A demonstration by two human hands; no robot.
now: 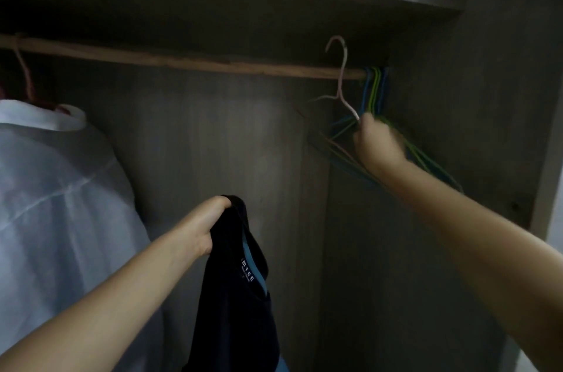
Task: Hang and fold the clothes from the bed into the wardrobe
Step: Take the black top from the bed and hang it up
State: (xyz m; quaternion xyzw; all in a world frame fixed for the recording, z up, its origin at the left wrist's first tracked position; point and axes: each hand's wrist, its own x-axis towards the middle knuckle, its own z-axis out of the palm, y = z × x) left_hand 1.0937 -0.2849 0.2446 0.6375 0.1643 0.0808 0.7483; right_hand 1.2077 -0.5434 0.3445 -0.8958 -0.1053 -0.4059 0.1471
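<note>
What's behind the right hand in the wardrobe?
Blue and green hangers hang on the rod behind the right hand, which holds a pink hanger. Their lower parts are partly hidden.

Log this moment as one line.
left hand: grips dark shirt | right hand: holds pale hanger, off rod

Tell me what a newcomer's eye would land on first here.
First, the right hand lifting a pale hanger clear of the rod, beside blue and green hangers at its right end. Next, the left hand gripping a dark shirt low in the middle, and a white garment hanging on the left.
</note>
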